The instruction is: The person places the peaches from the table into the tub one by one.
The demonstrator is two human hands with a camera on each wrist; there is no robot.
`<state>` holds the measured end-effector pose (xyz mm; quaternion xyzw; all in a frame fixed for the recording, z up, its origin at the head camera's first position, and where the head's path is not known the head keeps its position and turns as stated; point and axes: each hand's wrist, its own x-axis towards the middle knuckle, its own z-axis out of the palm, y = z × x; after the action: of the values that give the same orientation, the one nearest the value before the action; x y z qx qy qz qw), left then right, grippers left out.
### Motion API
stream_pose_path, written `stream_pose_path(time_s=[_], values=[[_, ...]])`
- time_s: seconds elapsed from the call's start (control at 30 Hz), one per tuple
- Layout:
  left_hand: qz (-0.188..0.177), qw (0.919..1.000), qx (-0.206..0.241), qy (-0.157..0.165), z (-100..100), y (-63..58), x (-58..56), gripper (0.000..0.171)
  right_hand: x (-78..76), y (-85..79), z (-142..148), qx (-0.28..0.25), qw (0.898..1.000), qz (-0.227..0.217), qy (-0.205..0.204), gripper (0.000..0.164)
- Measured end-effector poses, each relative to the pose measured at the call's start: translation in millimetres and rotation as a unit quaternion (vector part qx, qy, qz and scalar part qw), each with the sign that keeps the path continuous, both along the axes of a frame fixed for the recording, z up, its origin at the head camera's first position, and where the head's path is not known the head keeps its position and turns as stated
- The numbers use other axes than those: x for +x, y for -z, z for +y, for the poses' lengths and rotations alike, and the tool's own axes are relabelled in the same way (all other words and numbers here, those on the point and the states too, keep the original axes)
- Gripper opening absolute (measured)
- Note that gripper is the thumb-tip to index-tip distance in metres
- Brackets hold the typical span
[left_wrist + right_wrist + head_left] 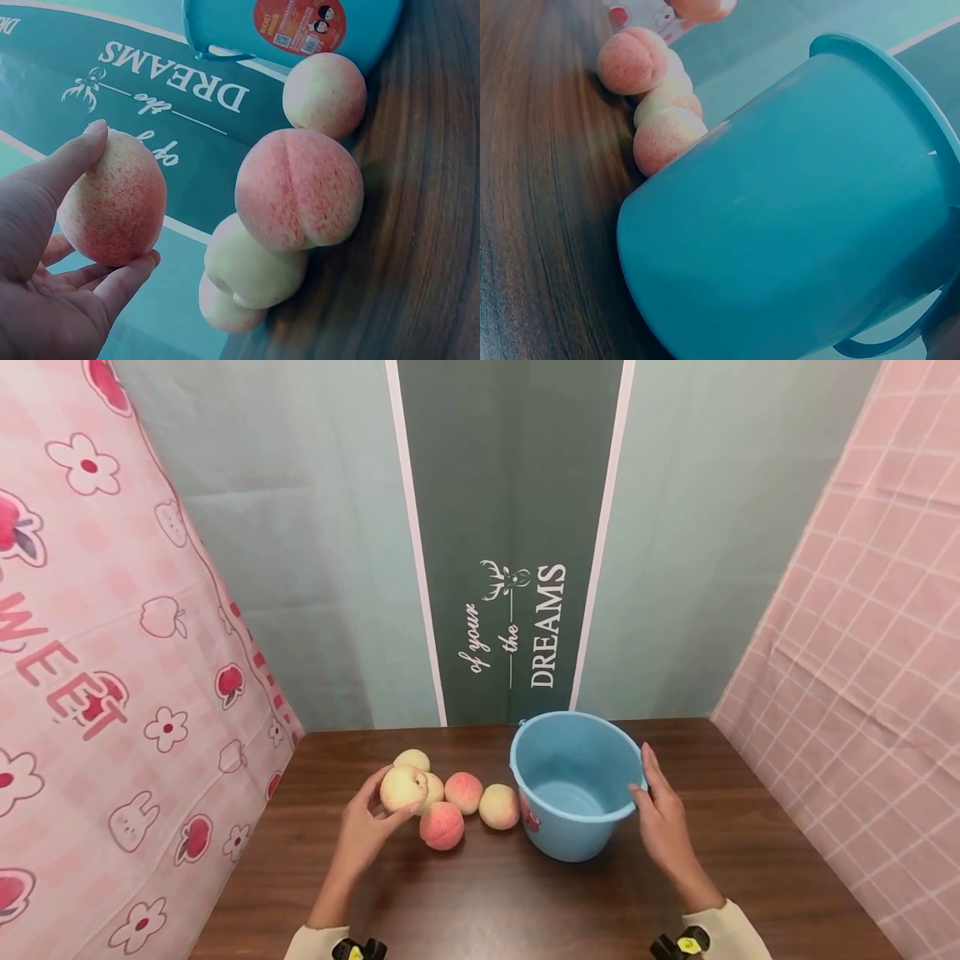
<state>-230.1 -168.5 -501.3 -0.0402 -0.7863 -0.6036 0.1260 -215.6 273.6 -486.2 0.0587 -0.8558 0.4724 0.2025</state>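
My left hand (362, 831) grips a pale peach (402, 788) between thumb and fingers. In the left wrist view this peach (116, 202) is raised off the table, its underside blushed red. Beside and behind it lie several loose peaches, among them a red peach (442, 827) nearest me and a paler peach (499, 807) close by the bucket. An empty blue bucket (570, 839) stands upright to their right. My right hand (666, 822) holds the bucket's right rim, thumb over the edge and fingers along the outside; the right wrist view hides most of this grip.
Everything stands on a dark wood table (487, 902). Behind it hangs a green cloth (517, 485) with white lettering. A pink printed cloth (90, 693) closes the left side, a pink checked cloth (862, 693) the right. The bucket's handle (885, 346) hangs at its side.
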Motion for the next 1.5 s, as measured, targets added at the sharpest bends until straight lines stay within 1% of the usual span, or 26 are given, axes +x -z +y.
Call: stream_pose_path(time_s=[0.13,0.33,0.53,0.77,0.97,1.13,1.37,1.5], values=[[0.001,1.0,0.008,0.001,4,-4.8,0.4,0.08,0.6,-0.9,-1,-0.004,1.0,0.0,-0.002,0.061],[0.009,0.9995,0.026,0.015,12,-13.2,-1.4,0.079,1.1,-0.6,-1,-0.006,1.0,0.006,-0.004,0.061],[0.006,0.9994,0.025,0.021,23,-20.8,-2.6,0.079,1.4,2.4,0,-0.004,1.0,0.007,0.002,0.061],[0.015,0.9978,0.038,0.051,37,-28.2,-4.1,0.076,3.2,3.9,-2,-0.009,1.0,0.008,0.005,0.061],[0.021,0.9975,0.043,0.053,53,-33.0,-7.8,0.073,1.3,2.9,-1,-0.006,1.0,0.008,0.002,0.061],[0.023,0.9968,0.049,0.059,66,-41.6,-10.5,0.073,-0.1,-0.6,1,-0.004,1.0,0.009,-0.002,0.061],[0.02,0.995,0.056,0.08,79,-51.0,-14.1,0.075,-2.4,-1.4,2,-0.002,1.0,0.019,-0.005,0.061],[0.023,0.995,0.048,0.084,86,-55.3,-14.1,0.076,-1.8,-4.1,1,-0.001,1.0,0.014,-0.001,0.061]])
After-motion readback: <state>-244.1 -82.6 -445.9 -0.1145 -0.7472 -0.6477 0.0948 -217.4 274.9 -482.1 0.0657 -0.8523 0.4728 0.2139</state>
